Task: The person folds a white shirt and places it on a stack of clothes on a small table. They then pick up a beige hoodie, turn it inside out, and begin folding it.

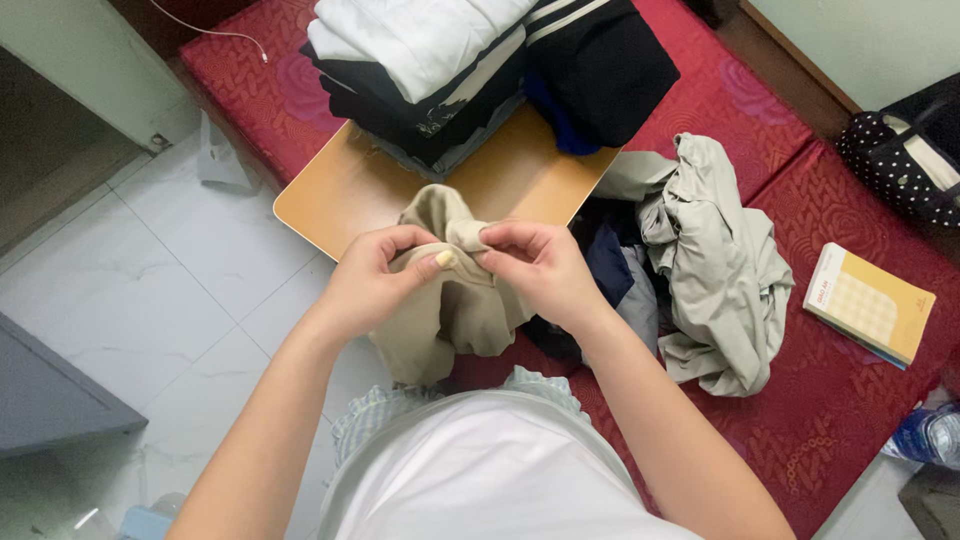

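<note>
Both hands are up front and busy. The left hand point(385, 272) is curled shut around a bunched beige garment point(452, 300), thumb pressed on top of the cloth. The right hand point(535, 265) pinches the same fabric right beside it, fingertips closed on a fold. The garment hangs from that double grip, held above the near edge of the counter point(345, 195) and draping down toward the lap.

Behind it, a folded stack point(470, 70) of white and dark clothes sits on the counter's far side. To the right, a loose pile point(705, 270) of grey and navy cloth lies on the red mat point(830, 380), with a yellow booklet point(868, 303) further out.

What part of the garment is being pinched is hard to tell; it may be a hem or a seam.

To do this well, I'd judge the hands want to keep hold of one edge and work apart along it, so the cloth opens flat rather than twisting. Firm pinches, no bunching in the palm.
</note>
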